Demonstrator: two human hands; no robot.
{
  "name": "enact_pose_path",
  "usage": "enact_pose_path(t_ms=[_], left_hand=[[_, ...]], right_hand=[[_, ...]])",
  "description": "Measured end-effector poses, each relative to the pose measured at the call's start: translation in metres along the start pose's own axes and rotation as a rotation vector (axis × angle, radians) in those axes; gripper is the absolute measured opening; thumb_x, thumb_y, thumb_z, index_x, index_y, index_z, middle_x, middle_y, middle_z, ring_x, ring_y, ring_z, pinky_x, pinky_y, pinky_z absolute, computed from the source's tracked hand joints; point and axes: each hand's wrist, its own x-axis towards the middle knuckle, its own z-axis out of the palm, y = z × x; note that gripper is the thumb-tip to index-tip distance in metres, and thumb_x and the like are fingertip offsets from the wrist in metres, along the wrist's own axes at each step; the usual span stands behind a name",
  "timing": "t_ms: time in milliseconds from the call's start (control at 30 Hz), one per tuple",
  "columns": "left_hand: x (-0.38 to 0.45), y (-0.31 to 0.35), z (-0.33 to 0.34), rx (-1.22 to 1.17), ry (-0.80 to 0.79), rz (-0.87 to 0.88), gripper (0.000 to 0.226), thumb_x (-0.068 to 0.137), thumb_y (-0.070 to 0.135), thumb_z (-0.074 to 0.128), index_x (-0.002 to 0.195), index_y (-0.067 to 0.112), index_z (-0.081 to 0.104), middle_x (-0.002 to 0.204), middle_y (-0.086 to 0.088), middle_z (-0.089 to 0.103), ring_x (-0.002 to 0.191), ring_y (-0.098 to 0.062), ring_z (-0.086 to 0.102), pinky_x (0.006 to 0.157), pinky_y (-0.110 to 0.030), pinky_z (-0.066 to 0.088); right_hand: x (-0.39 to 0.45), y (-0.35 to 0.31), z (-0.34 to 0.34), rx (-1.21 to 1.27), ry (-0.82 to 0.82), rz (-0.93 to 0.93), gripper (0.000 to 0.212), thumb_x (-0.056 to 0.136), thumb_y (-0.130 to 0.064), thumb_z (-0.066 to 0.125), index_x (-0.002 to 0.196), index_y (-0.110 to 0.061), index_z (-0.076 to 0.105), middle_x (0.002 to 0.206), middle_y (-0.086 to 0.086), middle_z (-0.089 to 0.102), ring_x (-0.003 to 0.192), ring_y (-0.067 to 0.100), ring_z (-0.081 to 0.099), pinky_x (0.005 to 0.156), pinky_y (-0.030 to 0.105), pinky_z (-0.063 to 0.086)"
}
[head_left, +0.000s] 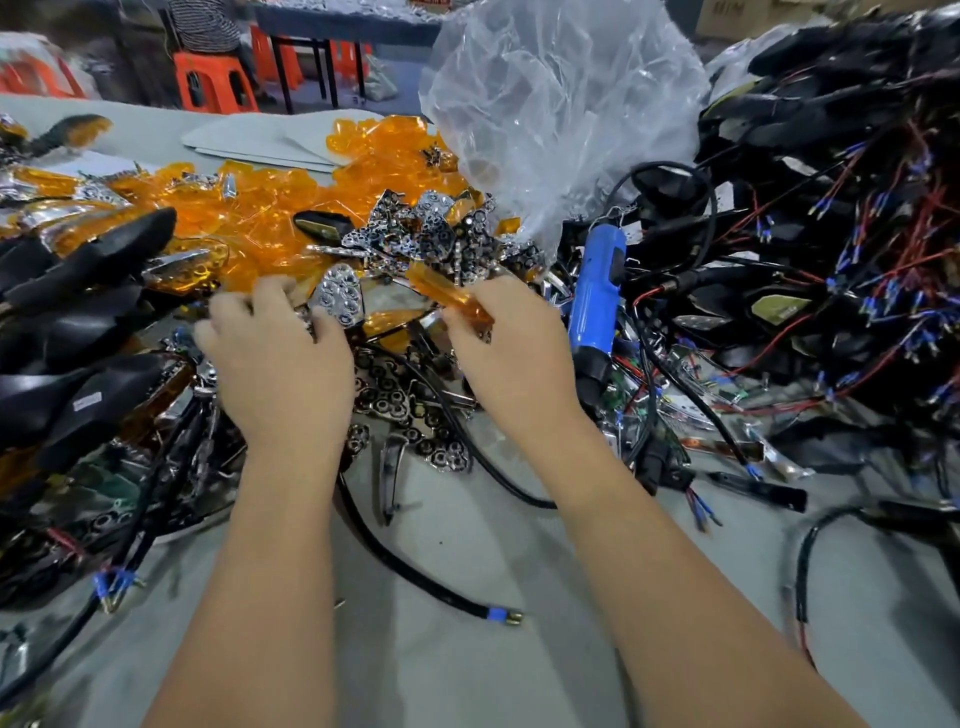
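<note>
Both palms faced down; the left hand (280, 358) pinched a chrome reflector (337, 299) in its fingers, the right hand (511, 353) an amber lens (449, 299).

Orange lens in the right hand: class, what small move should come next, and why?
Probably bring the orange lens across and set it over the chrome reflector. The right hand pinches the lens, the left hand appears to hold the reflector upright beside it, and the two parts are apart, so joining them looks like the likely step.
</note>
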Motion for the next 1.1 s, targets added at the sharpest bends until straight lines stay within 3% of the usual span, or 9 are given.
enact_pose_path(t_ms=[100, 267, 333, 567, 767, 900, 967, 1033, 1100], left_hand=[[-0.009, 0.014, -0.005, -0.273, -0.003, 0.100, 0.025, 0.098, 0.026, 0.047, 0.118, 0.023, 0.061, 0.113, 0.001, 0.057, 0.104, -0.023, 0.054, 0.076, -0.034, 0.038], [-0.034, 0.047, -0.004, -0.907, -0.649, -0.046, 0.019, 0.099, 0.037, 0.047, 0.113, 0.038, 0.061, 0.092, 0.011, 0.068, 0.076, -0.007, 0.068, 0.058, -0.024, 0.054], [-0.040, 0.051, 0.000, -0.974, -0.742, -0.038, 0.016, 0.098, 0.035, 0.054, 0.112, 0.038, 0.062, 0.092, 0.012, 0.068, 0.080, -0.006, 0.069, 0.065, -0.026, 0.056], [-0.041, 0.050, 0.003, -1.147, -0.736, -0.109, 0.024, 0.096, -0.002, 0.058, 0.106, 0.018, 0.065, 0.084, 0.004, 0.073, 0.075, -0.007, 0.069, 0.063, -0.018, 0.055], [-0.042, 0.051, 0.010, -1.065, -0.618, -0.104, 0.018, 0.092, -0.004, 0.063, 0.092, 0.015, 0.061, 0.082, 0.002, 0.072, 0.071, -0.008, 0.072, 0.063, -0.019, 0.056], [-0.049, 0.048, 0.020, -0.927, -0.585, -0.068, 0.018, 0.093, 0.002, 0.065, 0.088, 0.016, 0.055, 0.094, -0.008, 0.071, 0.077, -0.014, 0.074, 0.068, -0.027, 0.059], [-0.048, 0.046, 0.021, -0.966, -0.553, -0.108, 0.018, 0.094, 0.000, 0.063, 0.090, 0.016, 0.053, 0.099, -0.010, 0.069, 0.081, -0.014, 0.074, 0.067, -0.023, 0.058], [-0.044, 0.044, 0.019, -1.023, -0.505, -0.179, 0.021, 0.093, -0.002, 0.061, 0.093, 0.017, 0.052, 0.105, -0.009, 0.066, 0.079, -0.010, 0.074, 0.066, -0.020, 0.057], [-0.041, 0.042, 0.017, -1.063, -0.453, -0.250, 0.030, 0.090, -0.007, 0.061, 0.099, 0.020, 0.051, 0.109, -0.006, 0.062, 0.076, -0.006, 0.073, 0.065, -0.018, 0.056]], right_hand=[[-0.023, 0.005, -0.016, 0.072, 0.100, -0.019, 0.013, 0.095, -0.022, 0.062, 0.093, -0.014, 0.072, 0.085, -0.001, 0.061, 0.081, 0.015, 0.053, 0.074, 0.037, 0.046], [-0.040, 0.012, -0.026, 0.035, 0.125, -0.183, 0.030, 0.088, 0.002, 0.061, 0.112, -0.009, 0.075, 0.092, 0.012, 0.063, 0.088, 0.031, 0.059, 0.071, 0.045, 0.049], [-0.041, 0.017, -0.025, 0.029, 0.107, -0.217, 0.031, 0.084, 0.007, 0.058, 0.108, -0.005, 0.074, 0.094, 0.014, 0.063, 0.090, 0.034, 0.058, 0.071, 0.047, 0.049], [-0.040, 0.026, -0.033, 0.126, 0.051, -0.170, 0.061, 0.075, 0.007, 0.052, 0.129, -0.019, 0.063, 0.123, 0.000, 0.062, 0.120, 0.019, 0.055, 0.096, 0.041, 0.049], [-0.037, 0.039, -0.048, 0.296, 0.005, -0.013, 0.065, 0.080, 0.013, 0.042, 0.119, -0.031, 0.071, 0.117, -0.005, 0.065, 0.107, 0.008, 0.060, 0.092, 0.032, 0.051], [-0.035, 0.039, -0.056, 0.333, 0.032, 0.107, 0.049, 0.088, 0.006, 0.046, 0.103, -0.030, 0.075, 0.100, -0.013, 0.067, 0.072, 0.001, 0.059, 0.064, 0.010, 0.044], [-0.032, 0.042, -0.063, 0.340, 0.132, 0.249, 0.042, 0.087, 0.003, 0.047, 0.088, -0.030, 0.073, 0.086, -0.012, 0.069, 0.075, 0.005, 0.061, 0.065, 0.017, 0.049], [-0.029, 0.051, -0.074, 0.241, 0.194, 0.411, 0.029, 0.082, -0.003, 0.047, 0.073, -0.019, 0.069, 0.074, -0.002, 0.068, 0.073, 0.020, 0.062, 0.072, 0.040, 0.053], [-0.029, 0.059, -0.082, 0.042, 0.063, 0.525, 0.017, 0.078, -0.008, 0.047, 0.070, -0.007, 0.061, 0.065, 0.009, 0.062, 0.064, 0.027, 0.052, 0.061, 0.044, 0.048]])
